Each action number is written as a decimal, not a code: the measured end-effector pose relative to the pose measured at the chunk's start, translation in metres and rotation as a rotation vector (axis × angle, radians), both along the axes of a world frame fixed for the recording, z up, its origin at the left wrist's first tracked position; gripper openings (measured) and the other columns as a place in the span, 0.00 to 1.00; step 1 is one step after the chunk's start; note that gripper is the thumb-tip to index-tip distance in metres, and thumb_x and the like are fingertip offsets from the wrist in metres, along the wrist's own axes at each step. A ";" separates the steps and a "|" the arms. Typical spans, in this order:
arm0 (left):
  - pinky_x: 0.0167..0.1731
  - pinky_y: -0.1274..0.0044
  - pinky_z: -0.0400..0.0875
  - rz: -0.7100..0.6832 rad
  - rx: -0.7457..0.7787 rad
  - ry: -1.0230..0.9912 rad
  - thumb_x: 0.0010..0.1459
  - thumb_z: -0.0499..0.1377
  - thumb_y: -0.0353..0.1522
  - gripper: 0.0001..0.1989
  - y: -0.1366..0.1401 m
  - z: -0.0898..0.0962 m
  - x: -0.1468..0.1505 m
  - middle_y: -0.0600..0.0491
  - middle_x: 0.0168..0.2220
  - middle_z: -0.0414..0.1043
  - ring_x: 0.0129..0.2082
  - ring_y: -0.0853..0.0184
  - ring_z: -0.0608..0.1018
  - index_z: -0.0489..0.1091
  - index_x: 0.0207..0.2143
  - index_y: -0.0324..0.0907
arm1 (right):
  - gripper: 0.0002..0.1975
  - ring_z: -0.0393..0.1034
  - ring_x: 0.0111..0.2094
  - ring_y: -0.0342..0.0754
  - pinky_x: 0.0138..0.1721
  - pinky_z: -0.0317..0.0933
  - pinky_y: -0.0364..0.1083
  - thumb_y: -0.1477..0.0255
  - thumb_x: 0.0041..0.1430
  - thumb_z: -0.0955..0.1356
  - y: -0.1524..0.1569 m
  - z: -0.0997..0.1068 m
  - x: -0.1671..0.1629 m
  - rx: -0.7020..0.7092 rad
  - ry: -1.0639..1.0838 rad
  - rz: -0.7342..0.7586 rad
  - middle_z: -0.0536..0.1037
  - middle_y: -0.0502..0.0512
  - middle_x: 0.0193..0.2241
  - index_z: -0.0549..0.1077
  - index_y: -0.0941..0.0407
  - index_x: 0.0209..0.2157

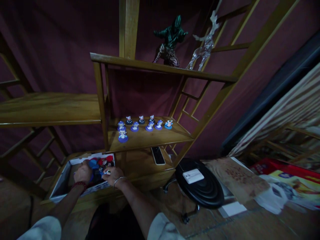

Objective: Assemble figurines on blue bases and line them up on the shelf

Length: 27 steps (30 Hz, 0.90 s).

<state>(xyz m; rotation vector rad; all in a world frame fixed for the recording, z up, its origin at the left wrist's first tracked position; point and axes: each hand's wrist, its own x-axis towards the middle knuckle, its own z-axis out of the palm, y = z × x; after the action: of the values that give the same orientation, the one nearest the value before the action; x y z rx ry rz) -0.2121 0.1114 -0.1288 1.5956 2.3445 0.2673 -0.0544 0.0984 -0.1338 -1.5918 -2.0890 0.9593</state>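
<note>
right hand (114, 176): clamped on small figurine (107, 172)
left hand (83, 172): in box (60, 180), grip unclear
shelf figurines (122, 136): beyond right hand, the nearer

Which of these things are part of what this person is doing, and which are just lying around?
Likely part of the work:
left hand, in the open box
right hand, with a small item at its fingertips
colourful things in the box
perhaps the small figurines on the shelf

Seemingly just lying about:
phone
black stool
dark green statue
clear deer figure
plastic bag
</note>
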 end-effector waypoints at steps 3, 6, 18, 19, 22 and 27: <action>0.32 0.73 0.63 0.010 0.043 -0.036 0.48 0.49 0.31 0.18 -0.006 0.002 0.004 0.40 0.36 0.71 0.38 0.55 0.73 0.60 0.44 0.37 | 0.15 0.70 0.36 0.44 0.36 0.61 0.39 0.64 0.45 0.65 -0.007 0.007 -0.001 0.035 -0.003 -0.011 0.77 0.50 0.34 0.73 0.50 0.37; 0.32 0.75 0.63 -0.004 0.100 -0.101 0.48 0.49 0.29 0.17 -0.014 0.003 0.012 0.41 0.36 0.72 0.38 0.57 0.73 0.62 0.43 0.38 | 0.14 0.70 0.36 0.43 0.36 0.60 0.38 0.66 0.46 0.64 -0.015 0.013 -0.001 0.070 0.009 -0.028 0.77 0.50 0.34 0.72 0.50 0.37; 0.34 0.76 0.64 0.035 0.362 -0.250 0.54 0.43 0.31 0.16 -0.077 0.033 0.049 0.44 0.34 0.72 0.35 0.61 0.74 0.69 0.37 0.38 | 0.15 0.69 0.32 0.42 0.35 0.61 0.39 0.68 0.49 0.63 -0.051 0.042 0.024 0.167 0.154 -0.206 0.76 0.50 0.31 0.70 0.54 0.40; 0.34 0.76 0.64 0.034 0.370 -0.257 0.54 0.44 0.31 0.15 -0.081 0.034 0.051 0.46 0.33 0.73 0.35 0.62 0.74 0.69 0.36 0.39 | 0.15 0.69 0.32 0.42 0.35 0.61 0.39 0.68 0.49 0.63 -0.055 0.046 0.025 0.169 0.171 -0.205 0.76 0.49 0.30 0.70 0.54 0.40; 0.32 0.78 0.64 0.022 0.425 -0.320 0.54 0.45 0.31 0.13 -0.092 0.039 0.056 0.49 0.32 0.73 0.33 0.66 0.73 0.68 0.35 0.40 | 0.15 0.69 0.28 0.41 0.32 0.61 0.39 0.69 0.48 0.63 -0.068 0.058 0.030 0.154 0.232 -0.219 0.75 0.47 0.25 0.70 0.53 0.40; 0.24 0.80 0.66 0.029 0.525 -0.753 0.54 0.47 0.30 0.10 -0.116 0.053 0.072 0.52 0.24 0.70 0.23 0.69 0.73 0.67 0.33 0.38 | 0.14 0.68 0.26 0.41 0.29 0.62 0.39 0.68 0.48 0.64 -0.086 0.069 0.039 0.175 0.294 -0.192 0.74 0.47 0.22 0.71 0.53 0.39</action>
<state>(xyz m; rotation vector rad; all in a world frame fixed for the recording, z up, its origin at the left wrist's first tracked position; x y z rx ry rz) -0.1401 -0.0043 -0.0754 1.3070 1.7680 1.3186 -0.0154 0.0121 -0.0648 -1.4356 -1.7362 0.8591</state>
